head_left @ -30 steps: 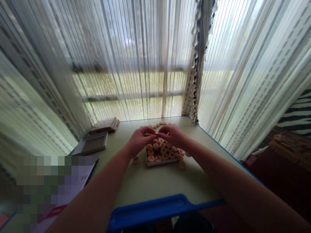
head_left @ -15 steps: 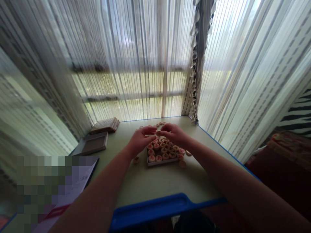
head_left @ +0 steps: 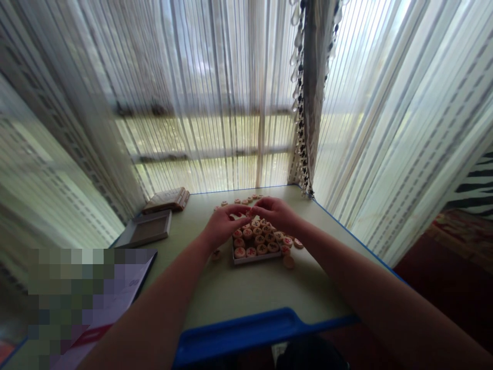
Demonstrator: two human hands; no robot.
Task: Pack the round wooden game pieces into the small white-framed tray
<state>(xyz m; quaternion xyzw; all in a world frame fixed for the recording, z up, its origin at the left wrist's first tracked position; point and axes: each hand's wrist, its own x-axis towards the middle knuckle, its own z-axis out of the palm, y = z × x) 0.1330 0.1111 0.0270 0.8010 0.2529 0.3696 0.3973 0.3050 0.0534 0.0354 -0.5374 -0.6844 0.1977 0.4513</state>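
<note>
A round wooden Chinese chess piece (head_left: 249, 211) with a red mark is pinched between my two hands above the far part of a shallow box. My left hand (head_left: 224, 224) has its fingers and thumb closed about the piece's left side. From the other side my right hand (head_left: 278, 213) grips it with thumb and fingertips. Below them, the box (head_left: 256, 260) holds rows of Chinese chess pieces (head_left: 262, 248), face up with red or dark characters. My hands hide the box's far edge. Loose pieces (head_left: 298, 243) lie beside its right wall.
More chess pieces (head_left: 238, 201) are scattered behind my hands. At the left stand a box lid (head_left: 149, 229) and a stack of books (head_left: 165, 199), with a sheet (head_left: 127, 280) nearer. The table (head_left: 231, 288) has a blue front tray (head_left: 239, 331); sheer curtains (head_left: 215, 103) hang behind.
My left hand's fingers have closed in on the piece that my right hand was holding, and the fingertips now meet around it. The piece has tilted, showing its red mark.
</note>
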